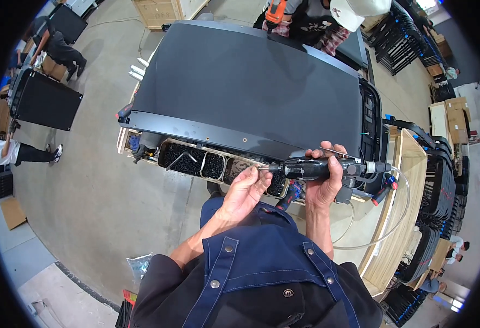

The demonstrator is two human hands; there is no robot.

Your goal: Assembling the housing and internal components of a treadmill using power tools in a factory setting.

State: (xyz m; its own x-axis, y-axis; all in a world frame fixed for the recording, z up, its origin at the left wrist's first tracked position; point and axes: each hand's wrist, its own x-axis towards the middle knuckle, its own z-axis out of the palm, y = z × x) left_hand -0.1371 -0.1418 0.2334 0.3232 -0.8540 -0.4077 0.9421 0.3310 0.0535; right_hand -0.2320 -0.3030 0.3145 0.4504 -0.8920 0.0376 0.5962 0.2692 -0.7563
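My right hand (327, 177) is wrapped round a black air rivet gun (305, 169), which lies sideways with its nose to the left. At that nose my left hand (245, 188) pinches a small metal pin (261, 168), partly hidden by the fingertips. A clear air hose (407, 210) loops down from the gun's right end. Just beyond both hands lies a large dark grey panel (245, 82) with a bent front edge and small holes. Below that edge, bins of black screws (214, 165) and other small parts stand in a row, with a hex key (188, 156) on the left one.
Across the panel a co-worker in a white cap (355, 12) holds an orange power tool (275, 11). A cordless driver (290, 195) hangs below my hands. A wooden crate (385, 229) stands at right. Other people work at far left, beside another dark panel (48, 99).
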